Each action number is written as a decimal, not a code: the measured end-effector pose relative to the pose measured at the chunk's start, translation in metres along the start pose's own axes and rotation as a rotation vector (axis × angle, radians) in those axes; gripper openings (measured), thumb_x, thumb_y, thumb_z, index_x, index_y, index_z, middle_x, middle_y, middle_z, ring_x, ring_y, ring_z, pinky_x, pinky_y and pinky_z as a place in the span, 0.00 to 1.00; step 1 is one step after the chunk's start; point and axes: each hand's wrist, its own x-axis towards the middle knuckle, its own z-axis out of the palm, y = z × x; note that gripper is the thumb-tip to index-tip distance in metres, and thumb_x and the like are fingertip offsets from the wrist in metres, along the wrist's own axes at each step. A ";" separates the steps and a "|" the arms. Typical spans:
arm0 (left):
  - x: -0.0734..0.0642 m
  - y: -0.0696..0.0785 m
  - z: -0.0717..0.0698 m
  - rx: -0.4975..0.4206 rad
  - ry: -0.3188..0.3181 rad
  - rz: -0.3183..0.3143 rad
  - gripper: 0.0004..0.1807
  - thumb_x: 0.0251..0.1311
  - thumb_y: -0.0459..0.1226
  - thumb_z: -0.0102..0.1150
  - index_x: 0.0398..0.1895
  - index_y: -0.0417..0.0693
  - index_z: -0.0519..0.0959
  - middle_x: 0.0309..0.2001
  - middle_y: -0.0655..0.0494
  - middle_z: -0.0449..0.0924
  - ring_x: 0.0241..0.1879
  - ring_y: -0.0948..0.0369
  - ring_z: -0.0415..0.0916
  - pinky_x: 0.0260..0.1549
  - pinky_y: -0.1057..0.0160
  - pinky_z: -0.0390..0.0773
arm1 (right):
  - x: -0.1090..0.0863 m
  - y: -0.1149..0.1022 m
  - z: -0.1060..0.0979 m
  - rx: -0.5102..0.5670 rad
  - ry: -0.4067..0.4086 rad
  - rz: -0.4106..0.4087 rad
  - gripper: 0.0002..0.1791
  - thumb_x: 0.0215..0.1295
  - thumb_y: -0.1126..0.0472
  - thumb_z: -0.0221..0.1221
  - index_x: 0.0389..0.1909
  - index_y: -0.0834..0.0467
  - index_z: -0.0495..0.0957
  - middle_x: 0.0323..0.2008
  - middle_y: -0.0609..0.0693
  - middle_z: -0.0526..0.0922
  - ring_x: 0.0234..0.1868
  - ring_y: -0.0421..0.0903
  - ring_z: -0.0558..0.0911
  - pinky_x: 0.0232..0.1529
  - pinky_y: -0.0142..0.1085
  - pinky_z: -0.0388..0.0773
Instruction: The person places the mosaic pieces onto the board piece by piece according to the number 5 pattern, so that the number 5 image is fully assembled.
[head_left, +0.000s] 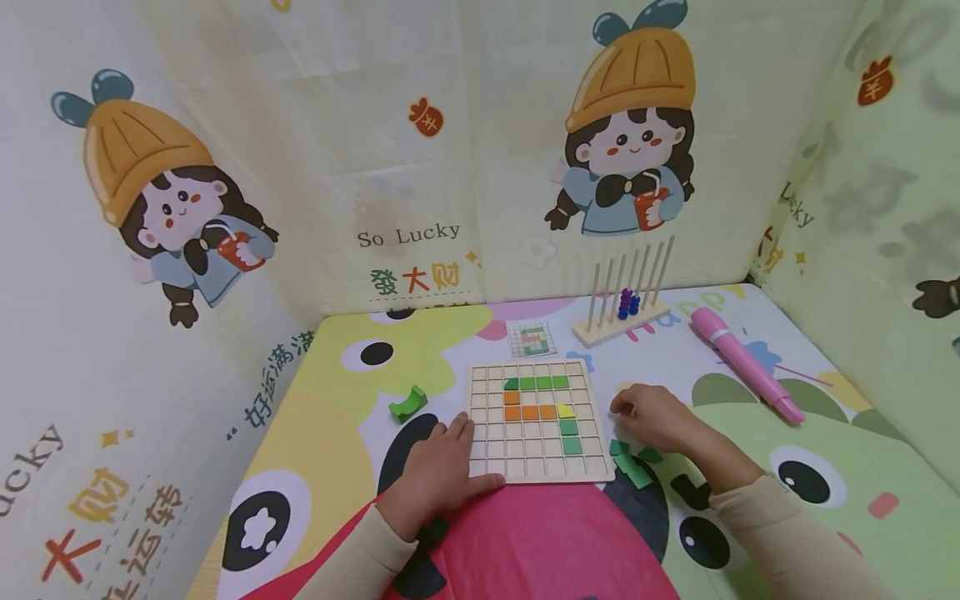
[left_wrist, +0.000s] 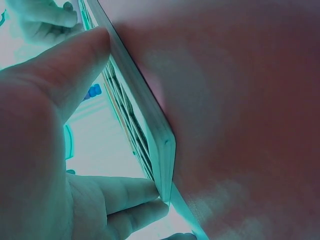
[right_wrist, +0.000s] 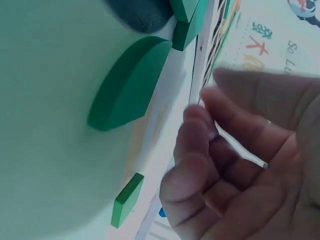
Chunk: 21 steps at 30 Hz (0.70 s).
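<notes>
A wooden grid board [head_left: 487,458] lies in front of me, with green, orange and yellow tiles [head_left: 531,412] set in an angular figure. My left hand [head_left: 442,467] rests at its near left corner. The thumb lies along the near edge, and straight fingers touch the left side [left_wrist: 162,165]. Just off the board's right edge is my right hand [head_left: 652,417], its fingers loosely bent, with nothing visible between thumb and fingertips. Several loose green tiles [head_left: 632,468] lie below it. The right wrist view shows a dark green rounded tile [right_wrist: 132,85] and a small green tile [right_wrist: 127,200].
A small printed pattern card [head_left: 530,340] lies behind the board. Farther right stands a wooden peg rack [head_left: 622,323] holding purple and blue beads. A pink tube [head_left: 746,364] lies at the right, and green curved pieces [head_left: 408,404] at the left. Cloth walls [head_left: 420,183] surround the table.
</notes>
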 end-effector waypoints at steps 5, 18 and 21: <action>0.000 0.000 -0.001 -0.004 -0.007 -0.003 0.60 0.52 0.73 0.62 0.79 0.43 0.64 0.77 0.47 0.65 0.68 0.45 0.69 0.47 0.48 0.85 | -0.011 0.001 0.002 0.030 -0.078 -0.040 0.10 0.61 0.60 0.71 0.41 0.60 0.87 0.35 0.47 0.86 0.37 0.43 0.81 0.41 0.43 0.82; -0.001 0.000 -0.001 -0.003 0.000 0.001 0.59 0.53 0.73 0.61 0.78 0.42 0.64 0.77 0.46 0.65 0.68 0.44 0.69 0.48 0.47 0.85 | -0.017 -0.008 0.013 -0.005 -0.067 0.022 0.07 0.57 0.60 0.72 0.30 0.55 0.82 0.25 0.44 0.79 0.29 0.42 0.74 0.33 0.39 0.74; -0.001 0.000 -0.001 0.001 0.008 0.000 0.59 0.54 0.74 0.60 0.78 0.42 0.64 0.77 0.46 0.66 0.68 0.45 0.70 0.47 0.47 0.85 | -0.018 -0.011 0.013 0.017 -0.071 0.052 0.07 0.58 0.61 0.71 0.31 0.56 0.81 0.26 0.45 0.78 0.29 0.43 0.74 0.33 0.38 0.74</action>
